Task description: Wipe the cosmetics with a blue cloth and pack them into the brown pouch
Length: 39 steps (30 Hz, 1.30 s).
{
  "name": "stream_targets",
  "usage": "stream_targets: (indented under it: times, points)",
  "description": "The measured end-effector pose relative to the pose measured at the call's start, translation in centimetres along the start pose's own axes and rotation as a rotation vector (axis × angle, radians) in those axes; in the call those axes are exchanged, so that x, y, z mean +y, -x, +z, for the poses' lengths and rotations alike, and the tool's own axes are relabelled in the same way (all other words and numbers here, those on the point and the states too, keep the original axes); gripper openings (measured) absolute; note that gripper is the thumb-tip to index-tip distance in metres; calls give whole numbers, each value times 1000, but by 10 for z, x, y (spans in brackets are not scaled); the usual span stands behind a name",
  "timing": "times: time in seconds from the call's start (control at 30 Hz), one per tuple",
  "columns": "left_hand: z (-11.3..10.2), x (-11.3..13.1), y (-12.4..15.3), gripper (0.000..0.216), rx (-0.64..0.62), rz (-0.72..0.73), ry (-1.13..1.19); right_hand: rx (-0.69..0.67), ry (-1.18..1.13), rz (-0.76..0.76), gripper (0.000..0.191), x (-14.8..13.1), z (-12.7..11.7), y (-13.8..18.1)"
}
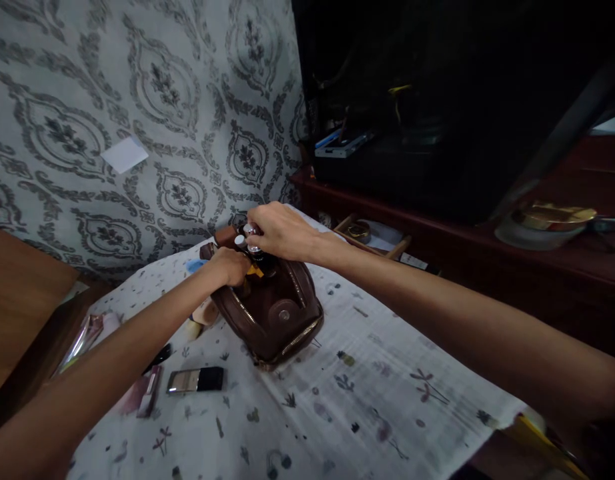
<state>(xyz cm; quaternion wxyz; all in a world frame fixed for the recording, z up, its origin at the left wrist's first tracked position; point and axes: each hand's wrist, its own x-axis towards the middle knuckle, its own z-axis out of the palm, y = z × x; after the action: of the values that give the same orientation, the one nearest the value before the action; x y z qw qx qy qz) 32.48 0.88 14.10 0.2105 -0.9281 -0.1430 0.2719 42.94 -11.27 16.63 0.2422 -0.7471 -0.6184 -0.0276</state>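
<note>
Right hand (281, 231) — you're pinching a silver-capped bottle (255, 249) at the brown bag (283, 337); left hand (230, 267) — resting curled over its rim, grip unclear.

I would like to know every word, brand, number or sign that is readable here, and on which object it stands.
No text is readable.
Black-capped bottle: any print is too small to read.
Brown bag: no lettering visible.
White rectangle on wall: no marking visible.

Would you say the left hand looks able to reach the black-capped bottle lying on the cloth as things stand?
Probably yes: the black-capped bottle lies uncovered on the cloth, though the left hand would first have to leave the brown bag.
</note>
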Motion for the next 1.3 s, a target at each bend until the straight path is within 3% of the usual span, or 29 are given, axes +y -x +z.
stream_targets:
  times: [0.17, 0.37, 0.53, 0.67, 0.8, 0.93, 1.13, 1.3]
  points:
    - [-17, 2, 12, 31, -62, 47, -52, 6, -3, -23, 18, 3, 0, 0]
    - [-22, 9, 11, 32, -19, 123, -14, 51, -42, -36, 17, 5, -7, 3]
    - [-13, 19, 1, 35, 51, 91, 28, 82, -35, -53, 15, 6, -11, 7]
    - [-21, 9, 9, 43, 90, 26, 39, 100, -65, -61, 15, 3, -17, 11]
    - [-34, -21, 39, 35, 270, -141, 70, 87, -156, -76, 14, -8, -23, 11]
    - [-27, -45, 71, 36, 488, -250, 241, 37, -194, -112, 16, -23, -14, 1]
    - [2, -48, 89, 36, 662, -300, 427, -108, -183, -133, 22, -39, 18, -19]
    - [10, -44, 91, 36, 752, -270, 503, -249, -178, -89, 28, -44, 43, -34]
